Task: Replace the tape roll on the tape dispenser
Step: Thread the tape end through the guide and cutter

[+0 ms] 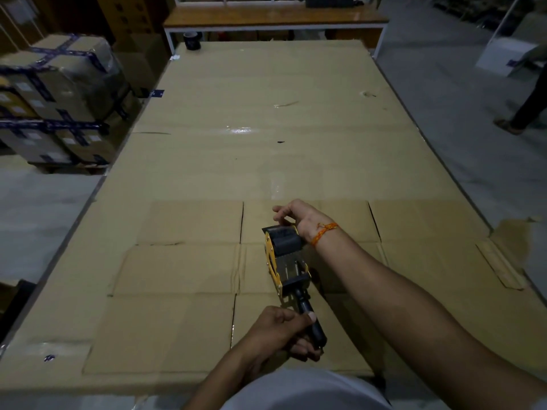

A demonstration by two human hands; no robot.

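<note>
Left hand grips the tape dispenser handle above the cardboard-covered worktop. Right hand fingers pinch the dark tape roll mounted on it. Loose grip could twist the dispenser; its cutter may nick fingers.

Bare forearms, orange thread bracelet on right wrist, white shirt.

Open cardboard beyond dispenser
</note>
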